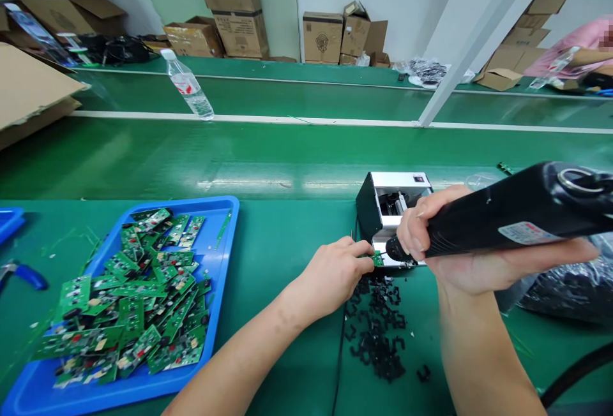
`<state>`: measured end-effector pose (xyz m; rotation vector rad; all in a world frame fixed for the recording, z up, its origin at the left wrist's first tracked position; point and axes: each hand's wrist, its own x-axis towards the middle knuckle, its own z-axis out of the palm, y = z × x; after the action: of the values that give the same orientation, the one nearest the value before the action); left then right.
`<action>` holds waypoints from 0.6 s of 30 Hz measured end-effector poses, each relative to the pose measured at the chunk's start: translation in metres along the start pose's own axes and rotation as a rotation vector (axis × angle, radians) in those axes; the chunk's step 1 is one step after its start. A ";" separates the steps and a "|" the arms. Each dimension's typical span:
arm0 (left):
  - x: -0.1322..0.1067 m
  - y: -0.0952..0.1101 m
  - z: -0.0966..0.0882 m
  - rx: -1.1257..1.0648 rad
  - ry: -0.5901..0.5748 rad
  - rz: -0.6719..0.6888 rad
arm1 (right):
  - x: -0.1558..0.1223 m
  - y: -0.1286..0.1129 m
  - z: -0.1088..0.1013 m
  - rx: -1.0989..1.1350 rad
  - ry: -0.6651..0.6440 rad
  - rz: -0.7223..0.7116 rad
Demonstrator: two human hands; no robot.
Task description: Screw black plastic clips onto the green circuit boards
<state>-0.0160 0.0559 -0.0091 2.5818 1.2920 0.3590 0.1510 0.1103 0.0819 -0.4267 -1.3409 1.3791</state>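
Observation:
My right hand (460, 244) is wrapped round a black electric screwdriver (498, 212), tilted with its tip down and to the left. That tip meets a small green circuit board (378, 258), which my left hand (335, 272) pinches at its left edge. Both are at the front of a silver-and-black machine (395, 180) with a roller-like part inside. Most of the board is hidden by fingers. Small black plastic clips (378, 339) lie heaped on the table just below the machine.
To the left, a blue tray (228, 237) holds many green circuit boards. Blue-handled pliers (29, 275) lie beyond it. A water bottle (189, 87) stands behind. A black cable (341, 352) crosses the table; a plastic bag (569, 288) sits at right. Another person (575, 46) is far right.

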 end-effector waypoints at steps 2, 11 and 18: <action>0.000 0.000 0.000 -0.002 0.009 -0.002 | -0.003 -0.007 -0.002 -0.026 0.015 -0.018; 0.000 0.001 -0.005 -0.004 -0.012 -0.015 | -0.017 -0.017 -0.037 -0.209 0.110 -0.125; -0.001 0.001 -0.005 -0.004 -0.011 -0.006 | -0.019 0.004 -0.051 -0.135 0.023 -0.113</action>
<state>-0.0172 0.0551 -0.0042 2.5729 1.2940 0.3453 0.1987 0.1187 0.0559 -0.4491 -1.4226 1.1921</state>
